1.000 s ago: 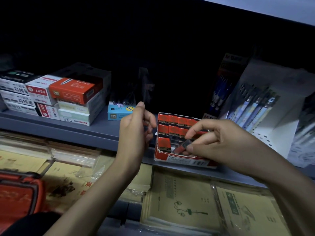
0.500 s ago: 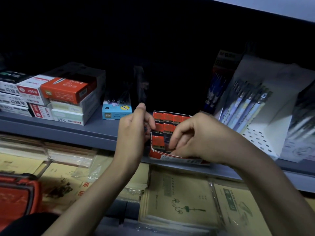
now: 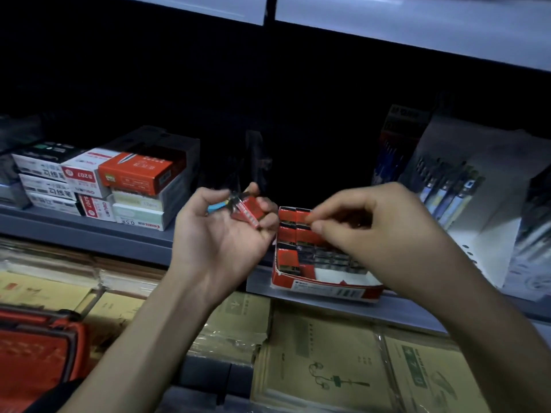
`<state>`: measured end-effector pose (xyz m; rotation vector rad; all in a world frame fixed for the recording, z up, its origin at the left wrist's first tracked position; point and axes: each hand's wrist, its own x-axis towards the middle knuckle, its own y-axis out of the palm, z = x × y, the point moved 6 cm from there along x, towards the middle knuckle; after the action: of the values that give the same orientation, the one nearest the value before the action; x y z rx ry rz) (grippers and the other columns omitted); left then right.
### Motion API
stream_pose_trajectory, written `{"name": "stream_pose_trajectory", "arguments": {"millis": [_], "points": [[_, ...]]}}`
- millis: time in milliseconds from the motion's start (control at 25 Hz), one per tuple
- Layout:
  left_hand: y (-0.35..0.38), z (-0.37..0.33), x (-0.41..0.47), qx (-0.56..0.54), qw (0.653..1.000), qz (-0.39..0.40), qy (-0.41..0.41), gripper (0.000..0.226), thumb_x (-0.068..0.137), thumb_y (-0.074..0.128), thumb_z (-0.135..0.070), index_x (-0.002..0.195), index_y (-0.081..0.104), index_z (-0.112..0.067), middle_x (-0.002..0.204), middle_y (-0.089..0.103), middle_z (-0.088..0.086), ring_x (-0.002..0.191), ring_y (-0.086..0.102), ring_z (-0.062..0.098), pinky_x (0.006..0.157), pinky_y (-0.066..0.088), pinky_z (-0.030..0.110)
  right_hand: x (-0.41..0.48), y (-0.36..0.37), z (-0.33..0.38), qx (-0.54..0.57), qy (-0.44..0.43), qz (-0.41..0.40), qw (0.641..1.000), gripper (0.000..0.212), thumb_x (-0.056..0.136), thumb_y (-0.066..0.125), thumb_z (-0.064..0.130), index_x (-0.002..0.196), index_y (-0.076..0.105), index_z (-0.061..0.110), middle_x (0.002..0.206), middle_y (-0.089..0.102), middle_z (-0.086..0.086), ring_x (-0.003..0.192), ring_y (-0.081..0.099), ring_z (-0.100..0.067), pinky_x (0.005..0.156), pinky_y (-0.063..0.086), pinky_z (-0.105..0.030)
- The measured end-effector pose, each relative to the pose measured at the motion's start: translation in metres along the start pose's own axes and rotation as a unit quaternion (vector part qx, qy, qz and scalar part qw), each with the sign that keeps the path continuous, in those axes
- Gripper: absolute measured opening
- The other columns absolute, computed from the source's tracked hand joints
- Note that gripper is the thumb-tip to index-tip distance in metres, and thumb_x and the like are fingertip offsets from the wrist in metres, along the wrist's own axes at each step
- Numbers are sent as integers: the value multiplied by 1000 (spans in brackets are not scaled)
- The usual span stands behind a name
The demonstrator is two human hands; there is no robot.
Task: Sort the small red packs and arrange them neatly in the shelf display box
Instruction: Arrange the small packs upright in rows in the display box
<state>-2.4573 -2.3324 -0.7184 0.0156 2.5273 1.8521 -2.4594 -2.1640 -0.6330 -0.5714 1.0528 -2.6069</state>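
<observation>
A red display box (image 3: 325,289) sits at the front edge of the grey shelf (image 3: 89,231). Several small red packs (image 3: 287,235) fill its back rows; the front right part shows darker packs and bare white bottom. My left hand (image 3: 220,236) is turned palm up to the left of the box, its fingers curled round a small red pack (image 3: 249,213). My right hand (image 3: 378,225) hovers over the box with curled fingers, thumb and forefinger close together near the back row; whether they pinch a pack is not visible.
Stacked white and red stationery boxes (image 3: 119,183) stand at the left of the shelf. A white pen display (image 3: 465,204) stands at the right. Wrapped yellow notebooks (image 3: 328,362) lie on the level below, with a red basket (image 3: 35,353) at the lower left.
My left hand has turned palm up, showing the red pack it holds. My right hand has lifted out of the box's front and now hovers over the back rows.
</observation>
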Motion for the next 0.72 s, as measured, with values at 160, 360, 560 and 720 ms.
{"name": "stream_pose_trajectory", "arguments": {"millis": [160, 360, 560, 720], "points": [[9, 8, -3, -16, 999, 22, -36, 45, 86, 41, -1, 128, 56, 7, 134, 57, 30, 119, 64, 45, 107, 50, 50, -1, 12, 19, 27, -53, -69, 996, 13, 87, 78, 26, 96, 80, 37, 77, 67, 9, 59, 53, -4, 53, 42, -15], [14, 16, -5, 51, 995, 58, -62, 60, 88, 37, -4, 146, 48, 4, 136, 61, 29, 131, 57, 37, 114, 43, 54, 1, 34, 18, -25, -47, -74, 996, 36, 82, 81, 37, 117, 74, 37, 84, 59, 12, 73, 56, -3, 63, 40, -12], [16, 15, -9, 47, 989, 114, -78, 59, 92, 30, -5, 150, 42, 4, 148, 52, 31, 139, 50, 47, 121, 34, 57, 1, 29, 10, 9, -62, -105, 992, 27, 91, 75, 17, 114, 76, 30, 100, 67, 14, 81, 63, -1, 74, 49, -12], [7, -2, -3, 119, 991, 65, -1, 63, 84, 29, -1, 143, 53, 3, 140, 63, 25, 133, 59, 40, 115, 41, 52, -2, 12, -1, 200, -19, -59, 978, 33, 84, 79, -1, 104, 74, 26, 100, 74, 10, 92, 74, -7, 79, 59, -19]]}}
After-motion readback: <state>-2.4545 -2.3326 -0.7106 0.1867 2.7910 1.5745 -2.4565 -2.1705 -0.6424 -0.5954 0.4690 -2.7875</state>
